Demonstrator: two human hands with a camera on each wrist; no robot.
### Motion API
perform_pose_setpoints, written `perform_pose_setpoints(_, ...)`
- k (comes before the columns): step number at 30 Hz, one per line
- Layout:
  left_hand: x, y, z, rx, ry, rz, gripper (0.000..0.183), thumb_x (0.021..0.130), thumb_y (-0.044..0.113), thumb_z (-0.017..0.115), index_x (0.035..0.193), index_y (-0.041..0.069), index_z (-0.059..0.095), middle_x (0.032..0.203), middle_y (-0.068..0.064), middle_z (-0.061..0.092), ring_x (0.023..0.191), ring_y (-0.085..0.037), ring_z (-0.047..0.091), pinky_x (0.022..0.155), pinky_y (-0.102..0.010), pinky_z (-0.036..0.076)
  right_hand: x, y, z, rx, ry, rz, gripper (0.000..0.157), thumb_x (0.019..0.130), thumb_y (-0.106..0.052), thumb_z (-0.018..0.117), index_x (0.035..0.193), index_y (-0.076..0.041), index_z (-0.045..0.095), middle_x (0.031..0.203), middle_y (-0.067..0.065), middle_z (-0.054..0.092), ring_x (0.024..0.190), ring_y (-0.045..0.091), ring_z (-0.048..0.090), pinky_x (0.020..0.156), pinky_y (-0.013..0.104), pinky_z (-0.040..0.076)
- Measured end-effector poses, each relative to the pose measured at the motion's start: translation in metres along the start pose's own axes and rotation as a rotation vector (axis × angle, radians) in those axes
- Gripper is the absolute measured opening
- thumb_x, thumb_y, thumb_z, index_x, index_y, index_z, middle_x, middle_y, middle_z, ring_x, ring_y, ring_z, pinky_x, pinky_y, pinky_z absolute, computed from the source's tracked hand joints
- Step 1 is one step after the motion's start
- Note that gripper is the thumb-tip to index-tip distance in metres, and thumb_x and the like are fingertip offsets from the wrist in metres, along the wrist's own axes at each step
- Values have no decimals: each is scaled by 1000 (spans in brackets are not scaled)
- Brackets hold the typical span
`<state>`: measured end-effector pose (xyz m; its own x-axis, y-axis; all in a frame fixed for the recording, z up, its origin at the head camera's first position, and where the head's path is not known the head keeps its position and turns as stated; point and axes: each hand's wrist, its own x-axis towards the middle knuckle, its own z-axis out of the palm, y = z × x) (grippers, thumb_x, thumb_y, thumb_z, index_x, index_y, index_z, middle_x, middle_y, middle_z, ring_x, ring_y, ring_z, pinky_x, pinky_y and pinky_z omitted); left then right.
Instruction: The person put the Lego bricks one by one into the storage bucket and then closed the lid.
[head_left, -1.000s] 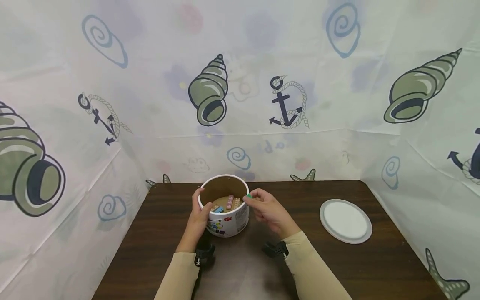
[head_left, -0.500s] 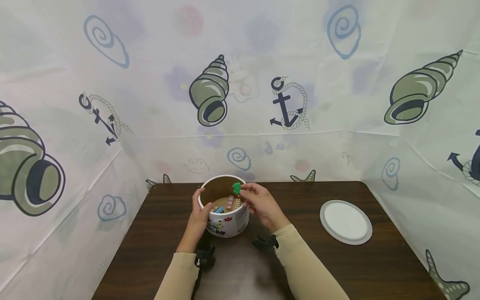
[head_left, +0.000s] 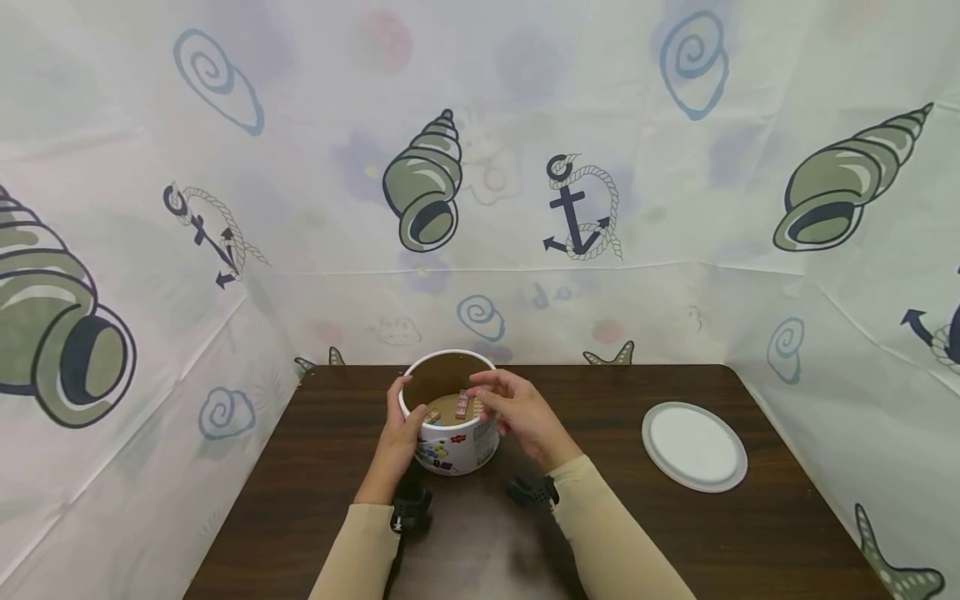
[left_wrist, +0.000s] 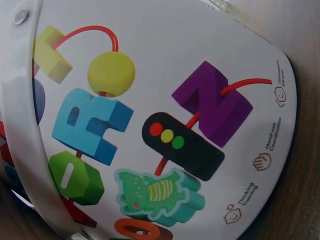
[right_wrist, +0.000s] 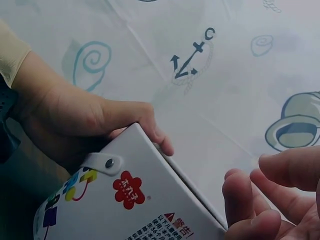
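Note:
A round white tub (head_left: 457, 454) with colourful printed pictures stands on the table. My left hand (head_left: 397, 433) grips its left rim; in the right wrist view the left hand's (right_wrist: 75, 115) fingers bend over that rim. Inside lie a pink toy brick (head_left: 461, 406) and a tan brick (head_left: 477, 407), with other small pieces near the front wall. My right hand (head_left: 525, 421) is over the tub's right rim, fingers reaching above the opening. In the right wrist view the right hand's (right_wrist: 280, 200) fingers and thumb are apart, with nothing seen between them. The tub's side (left_wrist: 150, 35) fills the left wrist view.
A white round lid or plate (head_left: 693, 446) lies flat on the right of the dark wooden table (head_left: 600, 517). Printed cloth (head_left: 510, 208) with shells and anchors hangs behind the table and along both sides.
My right hand moved left over the tub with a green toy brick, then let it go; the brick is out of sight now. My left hand has kept its grip on the rim.

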<state>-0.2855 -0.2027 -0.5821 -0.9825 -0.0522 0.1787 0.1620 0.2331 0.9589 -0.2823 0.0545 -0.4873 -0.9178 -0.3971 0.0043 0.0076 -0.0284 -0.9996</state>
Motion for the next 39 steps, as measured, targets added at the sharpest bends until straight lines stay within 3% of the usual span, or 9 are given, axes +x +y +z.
perform_pose_setpoints(8, 0, 4, -3, -4, -31, -24, 70, 109, 41, 59, 166, 27, 21, 175, -22, 24, 151, -51, 41, 123, -75, 29, -16, 4, -6, -9, 1, -6, 31, 108, -23, 68, 138, -15, 68, 131, 8, 76, 87, 22, 66, 57, 25, 45)
perform_pose_setpoints(12, -1, 12, -9, 8, 15, 43, 69, 110, 40, 60, 168, 28, 25, 174, -17, 23, 157, -46, 32, 125, -75, 26, -26, 4, -13, -25, -8, -17, 31, 107, -26, 70, 137, -16, 69, 127, 14, 73, 86, 21, 66, 57, 25, 45)
perform_pose_setpoints(15, -7, 28, -10, -11, 156, 180, 64, 110, 35, 60, 168, 25, 33, 173, -9, 27, 163, -35, 26, 129, -69, 23, -41, 3, -26, -72, -11, -11, 32, 108, -27, 70, 137, -17, 68, 123, 14, 71, 88, 23, 67, 58, 26, 46)
perform_pose_setpoints(19, -18, 67, 0, -194, 333, 520, 33, 109, 10, 56, 140, -1, 60, 144, -18, 58, 138, -29, 54, 119, -45, 40, -60, 3, -51, -128, 22, -7, 29, 109, -25, 67, 137, -17, 68, 117, 8, 70, 89, 26, 66, 59, 26, 47)
perform_pose_setpoints(22, -24, 100, 23, -297, 306, 778, 13, 102, -8, 53, 100, -10, 66, 93, -20, 64, 88, -25, 63, 86, -26, 51, -73, 4, -70, -127, 79, -21, 28, 109, -24, 67, 136, -16, 68, 113, 9, 68, 86, 24, 65, 58, 27, 47)
perform_pose_setpoints(26, -31, 132, 73, -292, 159, 875, 22, 98, -12, 54, 81, 0, 62, 66, -6, 54, 60, -12, 51, 57, -20, 44, -92, 4, -100, -126, 198, -25, 31, 108, -28, 68, 135, -13, 68, 108, 7, 67, 85, 20, 66, 60, 28, 48)
perform_pose_setpoints(29, -32, 140, 118, -242, 6, 766, 20, 102, -3, 58, 85, 5, 64, 65, -5, 56, 57, -7, 52, 52, -22, 44, -109, 5, -131, -158, 307, -5, 33, 109, -30, 68, 135, -11, 67, 103, 0, 67, 85, 19, 66, 62, 28, 49)
perform_pose_setpoints(35, -27, 108, 202, 18, -388, 204, 20, 107, 31, 65, 119, 15, 65, 91, 1, 66, 73, -6, 59, 68, -26, 49, -147, 21, -202, -226, 541, 75, 28, 109, -33, 68, 131, -16, 71, 96, -5, 66, 81, 13, 61, 69, 27, 49)
perform_pose_setpoints(39, -30, 75, 238, 92, -490, -105, 39, 105, 36, 66, 128, 7, 53, 91, -3, 64, 72, -14, 60, 67, -32, 47, -172, 44, -242, -279, 724, 218, 46, 101, -55, 72, 132, -22, 68, 96, -9, 62, 78, 13, 54, 66, 29, 48)
